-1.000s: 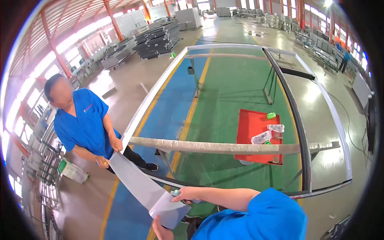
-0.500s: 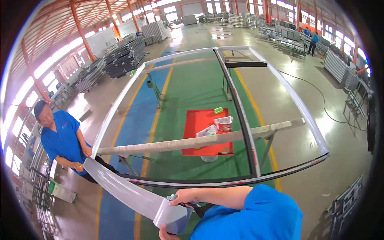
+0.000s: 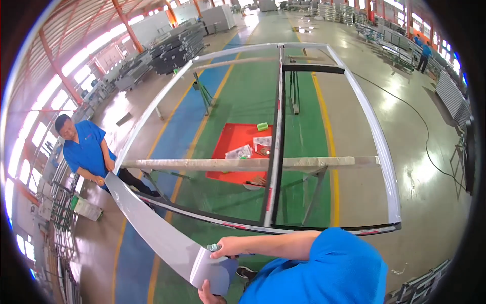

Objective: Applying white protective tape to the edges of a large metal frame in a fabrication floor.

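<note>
A wide strip of glossy whitish-grey film (image 3: pixel 147 223) stretches from the near left corner of a large rectangular frame (image 3: pixel 354 93) toward me, ending in a loose roll (image 3: pixel 215 276). My right hand (image 3: pixel 226 247) is closed on the roll's upper edge, with a small grey-green object (image 3: pixel 213 248) at its fingers that I cannot make out. At the lower edge, my left hand (image 3: pixel 208 294) grips the roll, its thumb up along the side; the other fingers are mostly hidden. A co-worker in blue (image 3: pixel 86 144) has both hands at the strip's far end.
The frame, with a dark crossbar (image 3: pixel 276 147), lies on padded beams (image 3: pixel 324 162) over trestles. Below sits a red board (image 3: pixel 223 147) with packets and a green box (image 3: pixel 262 126). A cable (image 3: pixel 417 109) crosses the floor at right. Stacked profiles (image 3: pixel 174 50) stand far left.
The view has shifted, so the frame appears higher and further left in its near part. Both hands keep their grip on the roll, and the strip looks straighter and slightly steeper.
</note>
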The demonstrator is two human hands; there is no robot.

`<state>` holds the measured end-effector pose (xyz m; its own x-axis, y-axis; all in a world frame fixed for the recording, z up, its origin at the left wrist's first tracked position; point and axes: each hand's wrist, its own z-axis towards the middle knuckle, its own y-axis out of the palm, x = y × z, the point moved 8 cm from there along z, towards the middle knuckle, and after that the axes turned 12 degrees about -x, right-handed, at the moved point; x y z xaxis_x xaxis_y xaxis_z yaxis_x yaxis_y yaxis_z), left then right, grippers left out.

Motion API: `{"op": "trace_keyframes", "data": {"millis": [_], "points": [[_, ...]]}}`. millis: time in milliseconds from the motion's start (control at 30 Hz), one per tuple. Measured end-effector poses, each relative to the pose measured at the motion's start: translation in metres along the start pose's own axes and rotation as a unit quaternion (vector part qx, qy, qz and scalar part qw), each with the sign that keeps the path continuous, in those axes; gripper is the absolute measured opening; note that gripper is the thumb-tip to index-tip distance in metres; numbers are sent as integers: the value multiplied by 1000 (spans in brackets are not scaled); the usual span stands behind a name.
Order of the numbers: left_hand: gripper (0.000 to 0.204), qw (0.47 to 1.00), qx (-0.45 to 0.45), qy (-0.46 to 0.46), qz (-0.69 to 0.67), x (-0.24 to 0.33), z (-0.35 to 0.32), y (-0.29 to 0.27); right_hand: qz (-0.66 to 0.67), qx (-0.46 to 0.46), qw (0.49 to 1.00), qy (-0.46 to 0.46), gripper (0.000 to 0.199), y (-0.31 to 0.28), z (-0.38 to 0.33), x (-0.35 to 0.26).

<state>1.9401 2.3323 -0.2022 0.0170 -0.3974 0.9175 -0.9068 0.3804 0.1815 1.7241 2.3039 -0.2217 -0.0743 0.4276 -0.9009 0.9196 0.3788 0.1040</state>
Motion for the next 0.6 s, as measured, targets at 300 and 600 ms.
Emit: {"op": "trace_keyframes", "data": {"millis": [300,600], "points": [[51,990,-43,-4,-134,-74,-112,173,-59,22,998,13,49,-26,-202,73],[55,979,-137,-41,-144,-152,-231,278,28,102,994,14,50,-17,-380,173]]}}
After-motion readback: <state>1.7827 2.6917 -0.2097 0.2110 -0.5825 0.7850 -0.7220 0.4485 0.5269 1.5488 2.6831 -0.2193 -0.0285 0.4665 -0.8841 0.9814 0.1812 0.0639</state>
